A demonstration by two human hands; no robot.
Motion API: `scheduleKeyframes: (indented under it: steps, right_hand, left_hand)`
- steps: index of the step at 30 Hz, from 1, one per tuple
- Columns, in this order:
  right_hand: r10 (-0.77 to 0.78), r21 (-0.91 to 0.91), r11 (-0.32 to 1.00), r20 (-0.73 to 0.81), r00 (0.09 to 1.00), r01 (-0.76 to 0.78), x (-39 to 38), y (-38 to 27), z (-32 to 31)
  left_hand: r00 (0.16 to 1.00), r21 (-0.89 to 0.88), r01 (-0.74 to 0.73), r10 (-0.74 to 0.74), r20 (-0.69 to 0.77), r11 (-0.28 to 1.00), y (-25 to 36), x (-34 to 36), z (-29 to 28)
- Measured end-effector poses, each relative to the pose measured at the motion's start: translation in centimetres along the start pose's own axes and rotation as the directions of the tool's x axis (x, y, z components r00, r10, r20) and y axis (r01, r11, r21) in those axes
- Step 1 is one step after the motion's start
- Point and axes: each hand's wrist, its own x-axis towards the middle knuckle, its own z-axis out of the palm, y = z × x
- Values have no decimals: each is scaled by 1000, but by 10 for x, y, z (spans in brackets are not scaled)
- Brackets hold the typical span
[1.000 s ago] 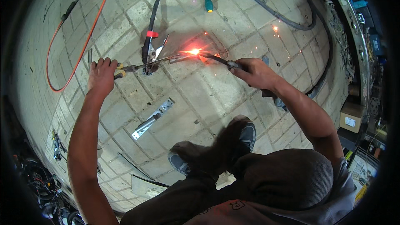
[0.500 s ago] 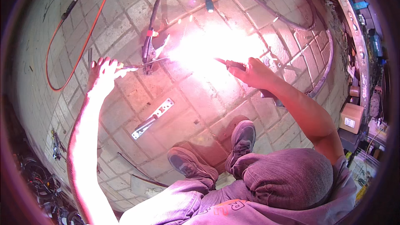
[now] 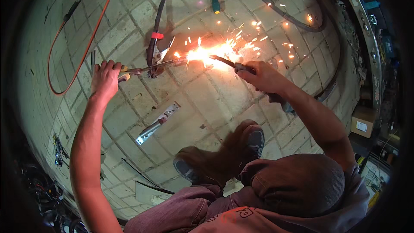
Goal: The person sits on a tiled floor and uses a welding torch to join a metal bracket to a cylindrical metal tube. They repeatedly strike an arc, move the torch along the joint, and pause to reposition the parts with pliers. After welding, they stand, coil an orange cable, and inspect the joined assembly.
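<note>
Steady the bar, reaching into the sparks at upper centre, with the fingers of the left hand clenched around the pliers. Guide the rod evenly, with the fingers of the right hand wrapped around the holder, back from the glare.

- Large outlined letters, partly red, are borne by the shirt, broken up by its folds.
- A white label is stuck on the brown cardboard box; its print is too small to be read.
</note>
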Motion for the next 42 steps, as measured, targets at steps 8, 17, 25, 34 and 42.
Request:
scheduleKeyframes:
  steps: [8,17,25,34,42]
  right_hand:
    - [27,-61,998,-32,999,-29,-10,-1,-1]
    - [8,-157,987,-28,1000,-12,-4,-11,0]
    - [0,-106,994,-40,999,-5,-1,-12,2]
    - [65,-219,973,-58,996,-76,0,-13,-2]
    - [-44,-180,983,-48,998,35,3,-1,3]
  left_hand:
    - [998,11,27,-28,52,1000,6,0,-12]
    - [1000,35,16,-17,24,999,5,-1,-9]
    - [999,-34,-7,6,-33,999,-4,-5,-2]
    - [966,22,-86,89,-244,996,-5,-3,9]
    - [993,55,-40,46,-107,998,-8,-4,7]
